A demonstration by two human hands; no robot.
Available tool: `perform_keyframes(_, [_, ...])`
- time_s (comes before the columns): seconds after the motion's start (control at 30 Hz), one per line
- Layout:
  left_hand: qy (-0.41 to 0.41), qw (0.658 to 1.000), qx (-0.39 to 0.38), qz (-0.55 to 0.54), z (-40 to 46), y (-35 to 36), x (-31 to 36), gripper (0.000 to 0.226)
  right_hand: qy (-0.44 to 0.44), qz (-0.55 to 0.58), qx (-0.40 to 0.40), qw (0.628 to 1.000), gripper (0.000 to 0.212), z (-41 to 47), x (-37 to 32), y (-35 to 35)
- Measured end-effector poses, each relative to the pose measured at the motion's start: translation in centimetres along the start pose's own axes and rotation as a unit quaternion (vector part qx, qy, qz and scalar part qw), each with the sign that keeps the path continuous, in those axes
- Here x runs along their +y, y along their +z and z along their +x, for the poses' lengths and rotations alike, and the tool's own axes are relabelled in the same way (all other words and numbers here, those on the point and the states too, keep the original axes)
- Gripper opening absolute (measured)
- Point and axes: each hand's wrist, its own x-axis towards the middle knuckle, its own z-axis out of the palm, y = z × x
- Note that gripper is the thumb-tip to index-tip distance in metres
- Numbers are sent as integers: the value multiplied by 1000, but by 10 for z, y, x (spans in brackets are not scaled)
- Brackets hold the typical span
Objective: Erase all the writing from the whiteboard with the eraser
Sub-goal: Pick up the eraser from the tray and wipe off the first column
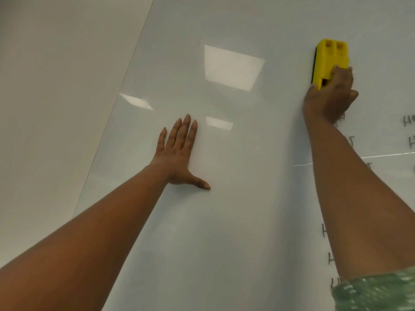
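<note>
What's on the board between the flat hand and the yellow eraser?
Only bare whiteboard with ceiling-light reflections, in the head view, between the left hand and the eraser.

Office or classroom, wall whiteboard (224, 221), reflected ceiling panels (231, 67)

On the whiteboard (224, 221), the left hand (179, 151) lies flat; right and farther up, the right hand (330, 97) holds the eraser (330, 61) against it.

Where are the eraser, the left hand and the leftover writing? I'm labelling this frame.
eraser (330, 61): head view, yellow plastic back.
left hand (177, 158): head view, back of hand.
writing (407, 120): head view, dark letter stroke.
</note>
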Motion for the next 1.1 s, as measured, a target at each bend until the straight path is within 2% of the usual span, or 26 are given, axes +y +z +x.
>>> perform_keyframes(0.1, [-1,1000,2,2,0,1,0,141,-38,9,-15,999,52,-16,-18,8])
perform_keyframes(0.27, [0,1000,5,-3,1,2,0,142,-175,24,-41,983,56,-53,-52,28])
perform_keyframes(0.37, [1,1000,11,-2,2,3,-1,142,-272,59,-48,959,54,-80,-64,35])
perform_keyframes(0.47, [4,1000,27,0,1,5,-1,142,-352,73,-62,931,53,-106,-60,36])
perform_keyframes(0.67, [5,999,50,3,-2,6,-1,140,-438,52,-84,893,51,-123,-28,16])
perform_keyframes(0.77, [6,999,50,-2,-2,5,0,141,-426,27,-72,901,53,-111,3,2])
perform_keyframes(0.87, [7,999,52,-1,-2,7,0,142,-341,33,-49,938,53,-95,21,-6])
perform_keyframes(0.93, [7,998,61,-1,-2,7,0,142,-307,45,-38,950,51,-94,19,-5])
perform_keyframes(1.03, [10,998,66,-2,-2,7,1,141,-297,60,-34,952,51,-105,13,-1])
perform_keyframes(1.1, [19,998,59,-15,-2,7,-1,141,-322,65,-33,944,52,-116,15,1])
